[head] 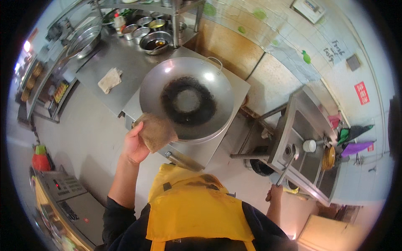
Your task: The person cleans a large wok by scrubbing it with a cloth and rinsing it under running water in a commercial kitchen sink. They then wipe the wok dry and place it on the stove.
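Observation:
My left hand (136, 142) grips a brown cloth (155, 132) at the near left rim of a large steel wok (147, 91). Inside, the wok shows a dark scorched ring around a greyer centre, with no food in it. Out to the right, my right hand (274, 193) is closed around the handle of a metal ladle (287, 171). The ladle's bowl hangs over a steel sink.
Left of the wok, a folded beige cloth (110, 80) lies on the steel counter (94, 62). Behind are a steel bowl of dark liquid (156, 43), several small pots and a squeeze bottle (119, 24). The sink (279, 141) holds white bowls (309, 146).

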`<control>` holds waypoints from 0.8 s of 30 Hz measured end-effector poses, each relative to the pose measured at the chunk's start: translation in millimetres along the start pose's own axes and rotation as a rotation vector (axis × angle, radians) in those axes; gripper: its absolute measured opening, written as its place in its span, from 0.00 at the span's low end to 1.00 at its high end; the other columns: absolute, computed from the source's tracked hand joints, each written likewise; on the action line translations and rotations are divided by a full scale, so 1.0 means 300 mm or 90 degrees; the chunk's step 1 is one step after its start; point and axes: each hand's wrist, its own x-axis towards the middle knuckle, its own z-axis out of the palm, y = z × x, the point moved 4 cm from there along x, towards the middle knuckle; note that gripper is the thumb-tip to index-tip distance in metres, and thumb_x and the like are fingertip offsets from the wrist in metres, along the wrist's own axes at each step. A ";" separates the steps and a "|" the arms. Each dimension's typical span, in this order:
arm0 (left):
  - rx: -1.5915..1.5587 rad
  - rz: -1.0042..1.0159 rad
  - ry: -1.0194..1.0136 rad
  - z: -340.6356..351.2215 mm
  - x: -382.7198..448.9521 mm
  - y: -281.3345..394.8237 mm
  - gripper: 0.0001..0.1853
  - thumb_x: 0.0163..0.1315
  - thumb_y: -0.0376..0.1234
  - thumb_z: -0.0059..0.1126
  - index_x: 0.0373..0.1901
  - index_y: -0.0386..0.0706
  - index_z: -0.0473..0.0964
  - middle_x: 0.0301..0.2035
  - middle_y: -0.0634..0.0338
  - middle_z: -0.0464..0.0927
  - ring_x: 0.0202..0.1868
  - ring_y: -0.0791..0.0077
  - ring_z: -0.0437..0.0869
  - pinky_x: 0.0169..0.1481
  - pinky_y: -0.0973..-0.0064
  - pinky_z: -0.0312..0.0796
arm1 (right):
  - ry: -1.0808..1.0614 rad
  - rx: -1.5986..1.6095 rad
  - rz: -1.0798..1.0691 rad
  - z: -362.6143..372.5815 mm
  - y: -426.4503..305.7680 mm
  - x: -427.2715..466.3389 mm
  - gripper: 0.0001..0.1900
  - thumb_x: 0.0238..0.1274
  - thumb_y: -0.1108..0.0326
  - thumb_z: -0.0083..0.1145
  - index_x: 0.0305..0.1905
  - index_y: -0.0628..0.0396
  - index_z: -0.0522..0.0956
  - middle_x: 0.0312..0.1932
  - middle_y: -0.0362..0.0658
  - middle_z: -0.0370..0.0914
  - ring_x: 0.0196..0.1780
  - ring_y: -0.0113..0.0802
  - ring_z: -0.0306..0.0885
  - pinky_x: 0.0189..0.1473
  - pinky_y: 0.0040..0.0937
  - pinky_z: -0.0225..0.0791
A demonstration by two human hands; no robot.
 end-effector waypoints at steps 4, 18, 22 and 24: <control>0.009 -0.065 0.009 -0.009 0.128 0.048 0.25 0.69 0.38 0.50 0.64 0.40 0.61 0.62 0.50 0.68 0.64 0.55 0.69 0.69 0.53 0.62 | -0.009 -0.055 -0.002 0.047 -0.023 -0.039 0.10 0.60 0.73 0.51 0.38 0.58 0.61 0.20 0.44 0.66 0.14 0.33 0.67 0.12 0.33 0.65; 1.405 0.274 -0.125 -0.025 1.100 0.063 0.32 0.69 0.40 0.47 0.69 0.32 0.53 0.68 0.37 0.54 0.70 0.46 0.57 0.73 0.58 0.51 | 0.066 -0.134 0.104 0.188 -0.077 -0.162 0.10 0.59 0.75 0.48 0.39 0.59 0.58 0.19 0.44 0.64 0.13 0.34 0.68 0.10 0.34 0.64; 1.325 0.217 -0.225 -0.133 1.122 -0.408 0.21 0.65 0.33 0.44 0.58 0.35 0.66 0.59 0.35 0.64 0.64 0.40 0.62 0.66 0.40 0.52 | 0.074 -0.175 0.102 0.160 -0.070 -0.148 0.10 0.59 0.76 0.49 0.38 0.58 0.58 0.21 0.45 0.66 0.13 0.34 0.68 0.10 0.34 0.65; 1.378 0.090 -0.457 -0.034 0.862 -0.539 0.22 0.62 0.34 0.46 0.57 0.36 0.65 0.59 0.35 0.64 0.64 0.39 0.61 0.67 0.42 0.51 | 0.087 -0.178 0.100 0.158 -0.058 -0.161 0.10 0.60 0.75 0.49 0.38 0.57 0.58 0.21 0.45 0.66 0.13 0.33 0.68 0.10 0.33 0.65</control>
